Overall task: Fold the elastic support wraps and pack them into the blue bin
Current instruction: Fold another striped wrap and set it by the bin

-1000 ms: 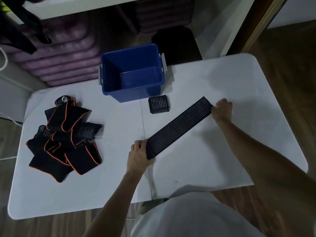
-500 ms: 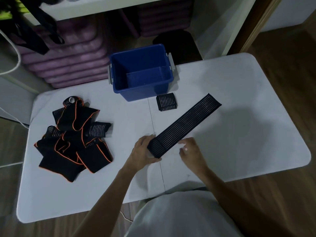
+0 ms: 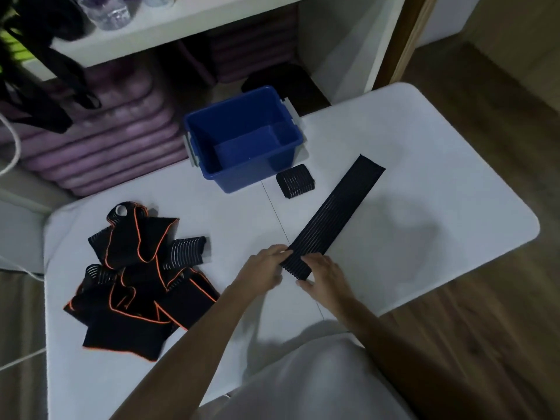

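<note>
Both hands now meet at the near end of the long wrap (image 3: 335, 216): the left hand (image 3: 263, 268) pinches its corner, and the right hand (image 3: 325, 275), come back from the far end, grips beside it, ready to fold. The wrap lies flat across the counter (image 3: 439, 165); beyond, one folded wrap (image 3: 295, 180) waits beside the blue bin (image 3: 242, 140).

**Cloth on a matt bench, plastic bin**

The long wrap (image 3: 336, 216) is black ribbed elastic cloth, matt, with fine pale lines along its length. The folded wrap (image 3: 295, 180) shows the same ribbed weave. The heaped wraps (image 3: 138, 280) are smooth black fabric with orange piping. The blue bin (image 3: 242, 140) is smooth, slightly glossy plastic with grey clips. The bench (image 3: 424, 165) is matt white. The floor (image 3: 485, 344) looks like wood grain.
</note>
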